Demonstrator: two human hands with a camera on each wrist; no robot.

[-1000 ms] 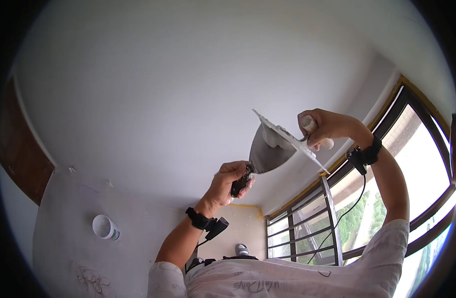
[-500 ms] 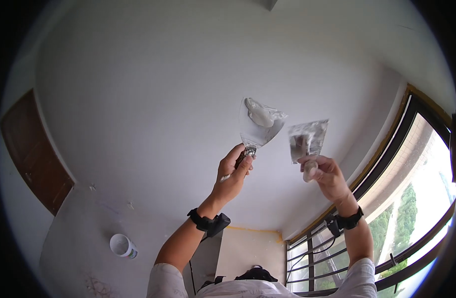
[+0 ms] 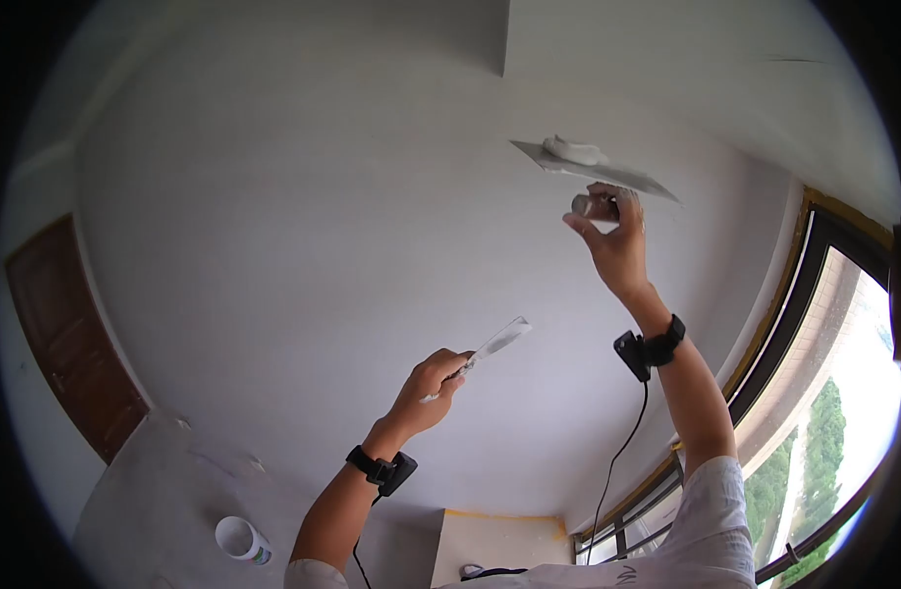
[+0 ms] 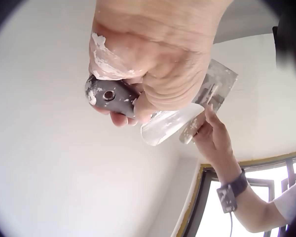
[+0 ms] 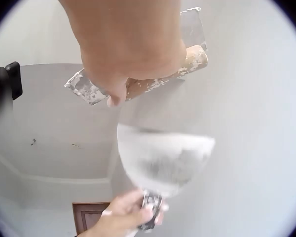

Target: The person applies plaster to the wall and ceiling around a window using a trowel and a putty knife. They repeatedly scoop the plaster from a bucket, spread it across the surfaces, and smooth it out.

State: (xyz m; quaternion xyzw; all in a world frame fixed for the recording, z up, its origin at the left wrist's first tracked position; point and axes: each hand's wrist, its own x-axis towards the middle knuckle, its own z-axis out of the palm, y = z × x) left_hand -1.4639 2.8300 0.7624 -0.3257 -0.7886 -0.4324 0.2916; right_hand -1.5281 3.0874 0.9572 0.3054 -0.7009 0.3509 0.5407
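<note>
Nearest: left hand (image 3: 433, 381) is gripping the dark, filler-crusted handle of a steel putty knife (image 3: 497, 342), fingers wrapped fully round it. Blade is pointing up and to the right, carrying only a thin white smear and touching nothing.

right hand (image 3: 612, 240) is reaching higher, fingers curling round the wooden handle under a flat metal plaster plate (image 3: 622, 177) and holding it roughly level just below the white ceiling (image 3: 303, 196). A lump of white filler (image 3: 573, 150) is sitting on the plate's top face toward its left end, well apart from the knife.

Risks, as I'm judging them:
- The plate is being carried overhead on one short handle, so any tilt would send the lump sliding off the edge onto the person or the floor.
- The lump is sitting off-centre from the handle, so it is loading the wrist unevenly.
- The knife handle is looking caked with dried filler, so the grip could be slipping.

Containers: only one is showing, a white round tub (image 3: 239, 539) standing open far off at lower left on a grey surface. Its inside is reading white; I can't tell whether that is filler or the bare tub wall.

Farthest: a brown wooden door (image 3: 72, 344) is showing at left and a dark-framed window (image 3: 843, 393) at right.
</note>
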